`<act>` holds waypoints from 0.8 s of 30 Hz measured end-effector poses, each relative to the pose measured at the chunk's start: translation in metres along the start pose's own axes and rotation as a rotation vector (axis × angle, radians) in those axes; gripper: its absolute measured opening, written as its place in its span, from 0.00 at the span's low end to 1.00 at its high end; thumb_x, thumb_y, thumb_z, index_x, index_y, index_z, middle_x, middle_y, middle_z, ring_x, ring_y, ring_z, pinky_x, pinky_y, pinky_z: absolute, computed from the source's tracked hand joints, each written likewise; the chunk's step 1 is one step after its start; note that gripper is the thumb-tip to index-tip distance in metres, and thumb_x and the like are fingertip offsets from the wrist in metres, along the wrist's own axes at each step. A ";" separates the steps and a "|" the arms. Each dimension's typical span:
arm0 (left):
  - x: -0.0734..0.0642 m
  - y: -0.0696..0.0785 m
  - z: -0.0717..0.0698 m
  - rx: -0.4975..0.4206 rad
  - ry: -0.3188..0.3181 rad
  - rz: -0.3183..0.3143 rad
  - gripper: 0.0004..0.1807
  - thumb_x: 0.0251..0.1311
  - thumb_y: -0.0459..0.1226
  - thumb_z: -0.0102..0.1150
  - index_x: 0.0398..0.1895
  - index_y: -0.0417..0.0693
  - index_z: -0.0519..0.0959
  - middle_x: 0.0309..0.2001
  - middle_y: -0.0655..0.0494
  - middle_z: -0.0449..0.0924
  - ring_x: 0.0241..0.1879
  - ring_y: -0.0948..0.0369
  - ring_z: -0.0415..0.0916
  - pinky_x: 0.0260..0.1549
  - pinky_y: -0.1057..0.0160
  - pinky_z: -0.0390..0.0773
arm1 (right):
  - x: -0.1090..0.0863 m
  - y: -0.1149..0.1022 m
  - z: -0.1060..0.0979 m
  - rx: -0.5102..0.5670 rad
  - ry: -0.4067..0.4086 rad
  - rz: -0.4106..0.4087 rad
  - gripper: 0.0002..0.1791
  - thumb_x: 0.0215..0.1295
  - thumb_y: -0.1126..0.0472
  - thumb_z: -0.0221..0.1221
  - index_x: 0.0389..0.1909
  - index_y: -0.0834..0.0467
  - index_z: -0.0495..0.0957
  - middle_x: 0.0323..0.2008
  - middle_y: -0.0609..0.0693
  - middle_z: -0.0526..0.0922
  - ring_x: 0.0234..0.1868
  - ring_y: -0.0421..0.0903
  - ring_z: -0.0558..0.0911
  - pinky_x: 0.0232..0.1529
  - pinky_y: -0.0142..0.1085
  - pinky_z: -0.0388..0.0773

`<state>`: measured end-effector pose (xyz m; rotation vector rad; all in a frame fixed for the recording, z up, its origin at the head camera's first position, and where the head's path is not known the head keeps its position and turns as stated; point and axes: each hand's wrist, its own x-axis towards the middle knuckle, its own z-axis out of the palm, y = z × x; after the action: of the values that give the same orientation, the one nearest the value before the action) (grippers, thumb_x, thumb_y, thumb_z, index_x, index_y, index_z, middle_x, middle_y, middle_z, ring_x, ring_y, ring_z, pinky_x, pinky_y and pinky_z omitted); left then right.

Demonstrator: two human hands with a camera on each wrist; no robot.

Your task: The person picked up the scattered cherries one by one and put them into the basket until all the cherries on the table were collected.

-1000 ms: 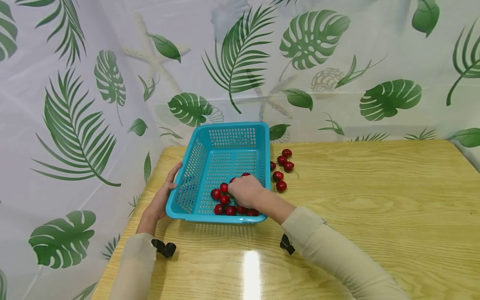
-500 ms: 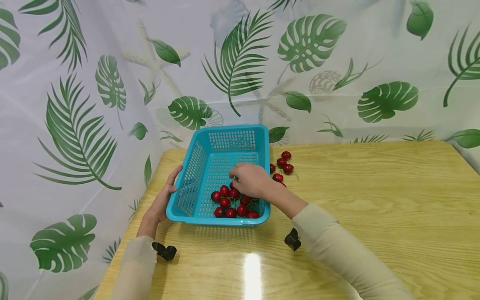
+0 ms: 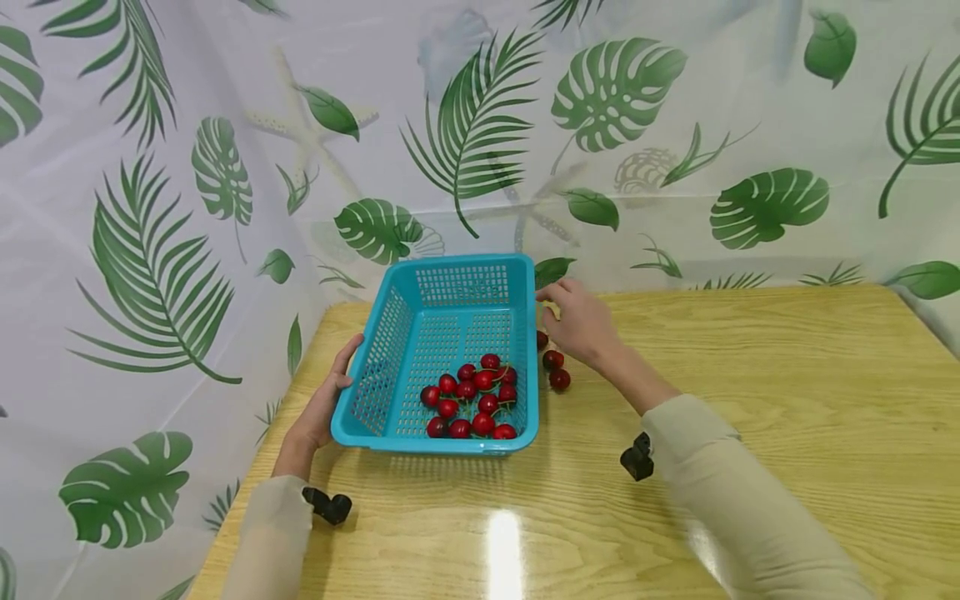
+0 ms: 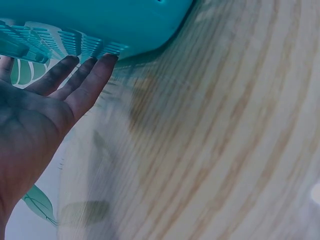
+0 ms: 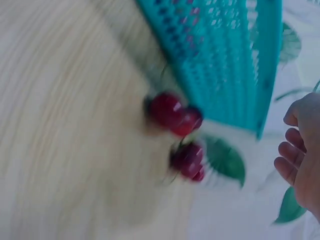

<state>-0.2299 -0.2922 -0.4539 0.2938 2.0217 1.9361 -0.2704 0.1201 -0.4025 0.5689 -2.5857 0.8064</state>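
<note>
A blue plastic basket [image 3: 442,445] with slotted walls stands on the table, with several red cherries [image 3: 483,425] in its near right part. My left hand [image 3: 324,402] rests against the basket's left side; in the left wrist view its fingers [image 4: 82,90] are straight and touch the wall. To the right of the basket, my right hand [image 3: 583,323] hangs over the table with bent fingers and nothing visible in them. Loose cherries [image 3: 553,360] lie beside the basket just below that hand, which hides some of them. The right wrist view shows blurred cherries [image 5: 187,159] by the basket wall.
The wooden table [image 3: 750,400] stretches far to the right. Behind it and at the left hangs a white sheet [image 3: 480,125] with a green leaf print. Light glares off the table [image 3: 504,554] near the front.
My right hand has lifted out of the basket and moved right, over the loose cherries. More cherries in the basket are uncovered. The left hand has stayed at the basket's side.
</note>
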 end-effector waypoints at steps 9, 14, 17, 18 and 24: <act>0.000 0.000 0.000 -0.003 0.002 0.000 0.41 0.63 0.40 0.31 0.80 0.70 0.37 0.79 0.50 0.30 0.67 0.34 0.52 0.47 0.55 0.75 | -0.018 0.052 -0.004 -0.070 -0.201 0.363 0.13 0.65 0.65 0.53 0.47 0.66 0.74 0.45 0.62 0.76 0.41 0.56 0.77 0.38 0.49 0.76; 0.000 0.000 0.001 0.000 0.001 -0.002 0.42 0.62 0.39 0.31 0.80 0.69 0.36 0.79 0.51 0.28 0.68 0.33 0.51 0.47 0.54 0.75 | -0.026 0.065 -0.003 -0.089 -0.305 0.438 0.16 0.64 0.64 0.53 0.50 0.68 0.74 0.47 0.65 0.77 0.40 0.57 0.77 0.39 0.49 0.76; -0.001 0.000 0.001 -0.001 0.003 -0.006 0.42 0.62 0.39 0.30 0.80 0.70 0.36 0.80 0.51 0.28 0.68 0.33 0.51 0.47 0.53 0.75 | -0.028 0.067 -0.003 -0.093 -0.330 0.439 0.18 0.64 0.62 0.54 0.50 0.69 0.75 0.48 0.67 0.77 0.39 0.57 0.78 0.37 0.49 0.77; -0.001 0.000 0.001 -0.001 0.003 -0.006 0.42 0.62 0.39 0.30 0.80 0.70 0.37 0.80 0.51 0.28 0.68 0.33 0.51 0.47 0.53 0.75 | -0.029 0.068 -0.003 -0.095 -0.337 0.439 0.18 0.64 0.61 0.54 0.50 0.69 0.75 0.48 0.67 0.77 0.40 0.57 0.78 0.38 0.49 0.77; -0.001 0.001 0.001 -0.001 0.001 -0.002 0.42 0.62 0.39 0.30 0.80 0.70 0.36 0.80 0.52 0.27 0.69 0.33 0.49 0.48 0.52 0.74 | -0.029 0.066 -0.001 -0.099 -0.392 0.454 0.22 0.66 0.57 0.55 0.53 0.70 0.74 0.51 0.68 0.77 0.47 0.60 0.79 0.43 0.52 0.78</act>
<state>-0.2288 -0.2912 -0.4532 0.2913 2.0204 1.9369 -0.2776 0.1784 -0.4447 0.1099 -3.1599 0.7514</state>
